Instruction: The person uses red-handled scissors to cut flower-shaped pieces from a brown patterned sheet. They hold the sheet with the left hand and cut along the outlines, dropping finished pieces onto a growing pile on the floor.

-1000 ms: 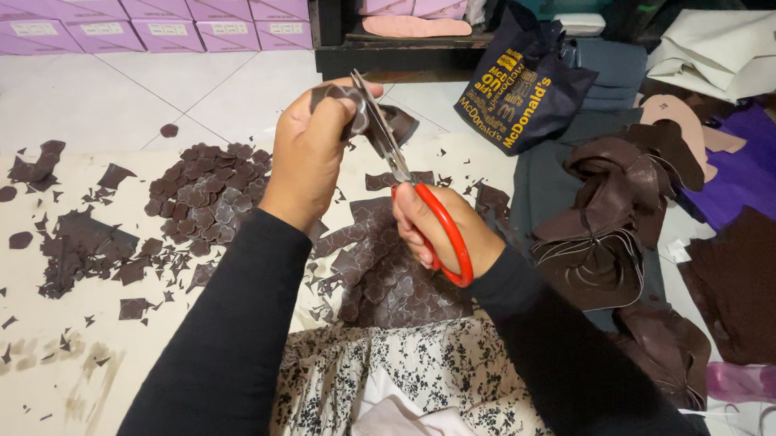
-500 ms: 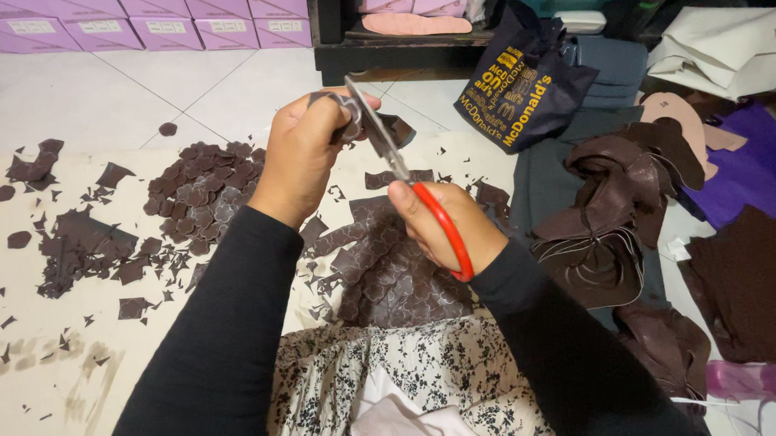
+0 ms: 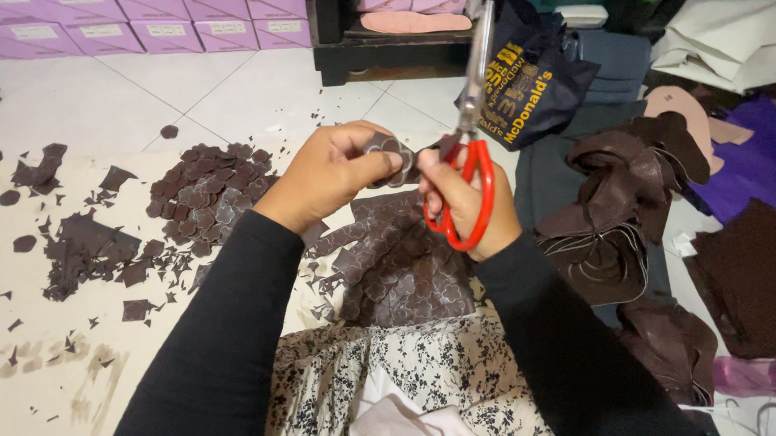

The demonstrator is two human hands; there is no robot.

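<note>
My left hand (image 3: 331, 172) pinches a small dark brown cut-out piece (image 3: 389, 153) at chest height. My right hand (image 3: 468, 206) grips red-handled scissors (image 3: 471, 141) whose steel blades point up and away, closed or nearly so, beside the piece. Just below my hands lies a brown sheet (image 3: 404, 266) marked with several traced outlines. A pile of finished brown cut-outs (image 3: 211, 188) sits to the left on the cream mat (image 3: 47, 373).
Brown scraps (image 3: 85, 250) litter the mat. A dark cloth bag (image 3: 532, 79) and folded brown leather (image 3: 621, 204) lie at right, a purple sheet (image 3: 762, 164) beyond. Pink boxes (image 3: 124, 19) line the far wall beside a black shelf (image 3: 378, 52).
Both hands have come nearer to me. The scissors swung from slanting left across the piece to pointing upward. The left hand turned the piece.
</note>
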